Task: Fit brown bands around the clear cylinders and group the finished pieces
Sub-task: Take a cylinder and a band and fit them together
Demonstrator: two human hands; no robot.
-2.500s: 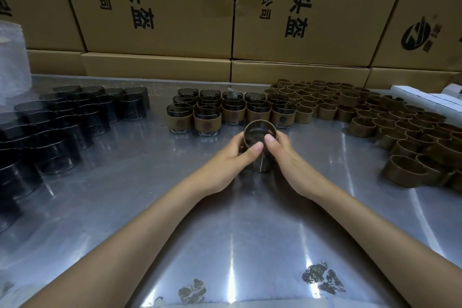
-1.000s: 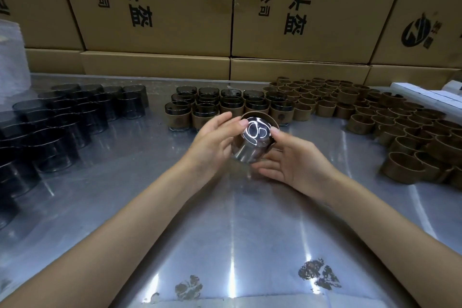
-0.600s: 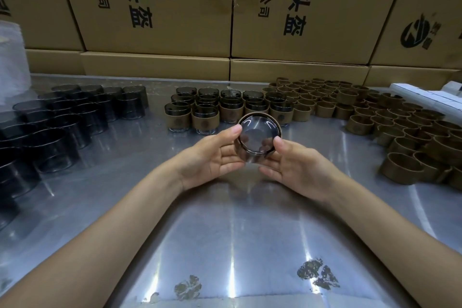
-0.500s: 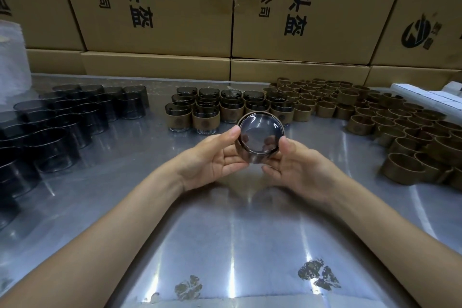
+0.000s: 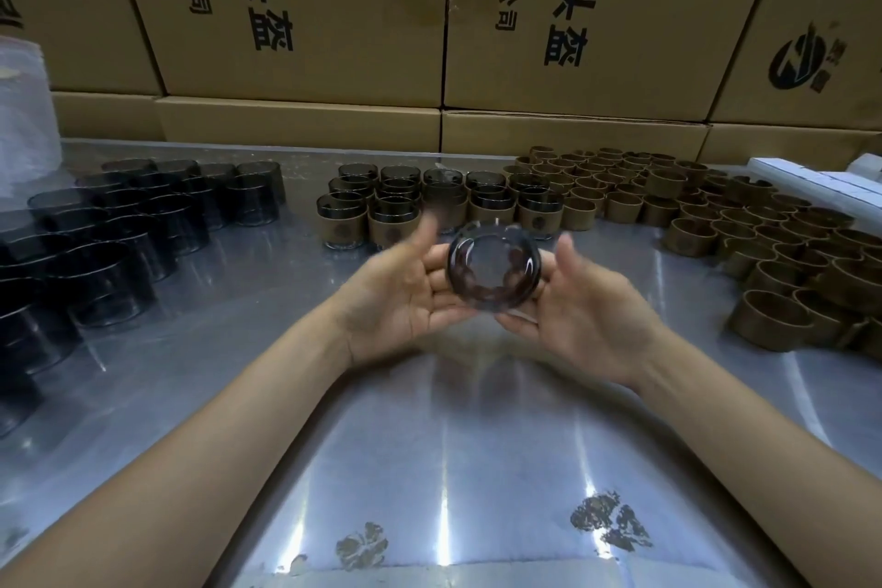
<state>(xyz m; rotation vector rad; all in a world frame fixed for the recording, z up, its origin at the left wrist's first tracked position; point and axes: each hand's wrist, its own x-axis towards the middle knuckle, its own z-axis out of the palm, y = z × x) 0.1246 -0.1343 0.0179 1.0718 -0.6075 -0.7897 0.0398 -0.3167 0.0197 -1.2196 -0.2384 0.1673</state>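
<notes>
I hold one clear cylinder (image 5: 494, 270) above the table, tilted so its round base faces me; a brown band shows dimly around its wall. My left hand (image 5: 396, 296) cradles it from the left with fingers curled behind it, fingertips visible through the glass, and the thumb is lifted off and blurred. My right hand (image 5: 587, 310) supports it from the right and below, thumb upright beside the rim. Finished banded cylinders (image 5: 429, 201) stand grouped just beyond my hands. Loose brown bands (image 5: 716, 215) lie heaped at the right, bare cylinders (image 5: 119, 229) at the left.
The shiny metal table (image 5: 453, 444) has worn dark spots near its front edge. Stacked cardboard boxes (image 5: 305, 14) wall off the back. White boxes (image 5: 811, 179) lie at the far right, and a clear plastic bag (image 5: 24, 110) stands at the far left.
The cylinder was lifted off the table and tipped until its base faces me. Both thumbs have since come off its rim, the left one moving fast.
</notes>
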